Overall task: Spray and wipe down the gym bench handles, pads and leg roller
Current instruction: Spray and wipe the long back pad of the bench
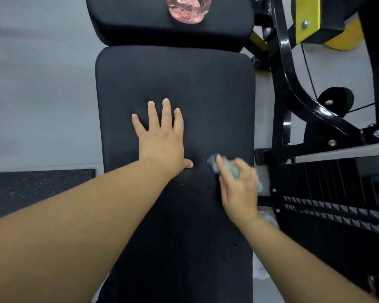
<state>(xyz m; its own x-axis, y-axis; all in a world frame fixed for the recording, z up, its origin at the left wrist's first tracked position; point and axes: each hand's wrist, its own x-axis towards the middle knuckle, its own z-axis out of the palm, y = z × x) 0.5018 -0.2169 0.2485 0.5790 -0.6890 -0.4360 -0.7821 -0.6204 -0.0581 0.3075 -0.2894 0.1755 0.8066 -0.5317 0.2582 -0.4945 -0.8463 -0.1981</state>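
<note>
**A:** Furthest left of the spread fingers?

**B:** Smooth grey floor. Below it, a black rubber floor mat flecked with white, well apart from the little finger.

**A:** And the first hand?

**B:** Left hand, laid flat and palm down on the long black padded bench pad. Fingers straight and spread, pointing up the pad. Thumb out sideways toward the other hand, touching the pad. Holding nothing.

**A:** Beyond those fingertips?

**B:** More bare pad, then a seam, then a shorter black padded cushion. On that cushion, well past the middle finger, a clear pink faceted bottle, cut off by the top edge.

**A:** Between the thumb and the other hand?

**B:** Small wet droplets on the pad, just below the thumb tip and scattered on toward the near end.

**A:** The second hand?

**B:** Right hand, near the pad's right edge. Fingers curled round a crumpled light teal cloth, forefinger stretched along it. Cloth bunched ahead of the knuckles. Touching the pad or just above it, cannot tell: too blurred.

**A:** Right of those fingers?

**B:** A glossy black steel machine frame with yellow plates and a black pulley wheel. Just beside the knuckles, a black weight stack.
</note>
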